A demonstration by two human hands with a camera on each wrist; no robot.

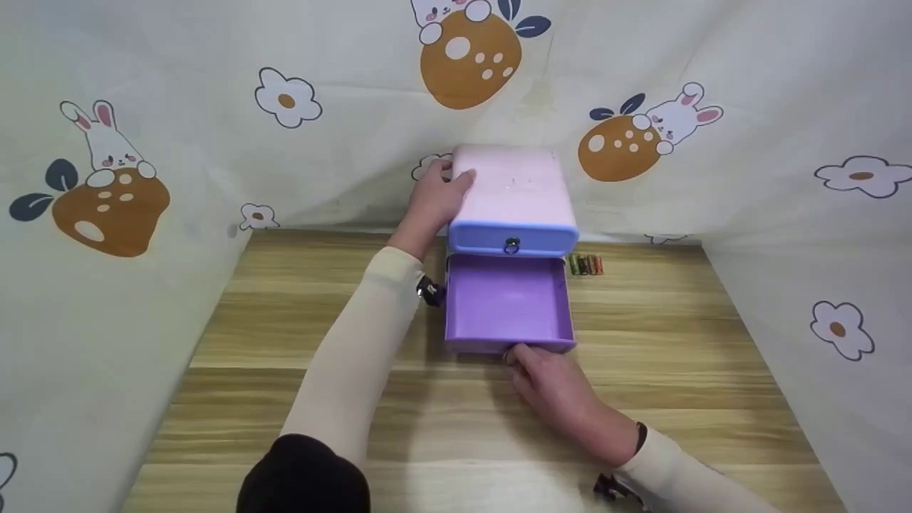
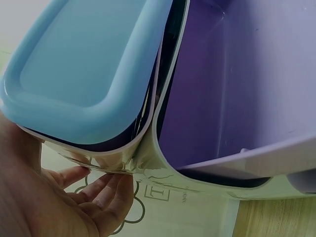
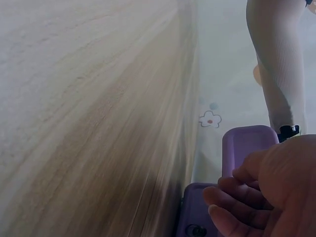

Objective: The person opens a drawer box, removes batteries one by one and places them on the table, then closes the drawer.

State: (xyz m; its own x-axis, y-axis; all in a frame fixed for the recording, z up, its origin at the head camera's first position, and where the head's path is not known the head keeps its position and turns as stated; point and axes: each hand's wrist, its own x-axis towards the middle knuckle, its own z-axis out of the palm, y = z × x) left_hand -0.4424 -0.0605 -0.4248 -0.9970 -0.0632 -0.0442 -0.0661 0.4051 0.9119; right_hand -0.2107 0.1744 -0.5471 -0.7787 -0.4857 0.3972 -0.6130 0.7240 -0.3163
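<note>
A small drawer cabinet with a pale pink top (image 1: 509, 182) stands against the back cloth. Its top drawer (image 1: 470, 238), light blue with a ring pull (image 1: 511, 246), is closed. Below it a purple drawer (image 1: 509, 303) is pulled far out, with nothing inside. My left hand (image 1: 438, 203) straddles the cabinet's upper left edge, thumb on top and loosely bent fingers (image 2: 111, 195) against the side. My right hand (image 1: 559, 392) pinches the purple drawer at the middle of its front, hiding the pull there. Under it, the right wrist view shows another purple drawer front (image 3: 190, 210) with a ring pull (image 3: 196, 230).
Several small batteries (image 1: 586, 265) lie side by side on the wood-grain table (image 1: 285, 313), just right of the cabinet. Cloth (image 1: 342, 157) printed with rabbits and flowers walls the table at the back and both sides.
</note>
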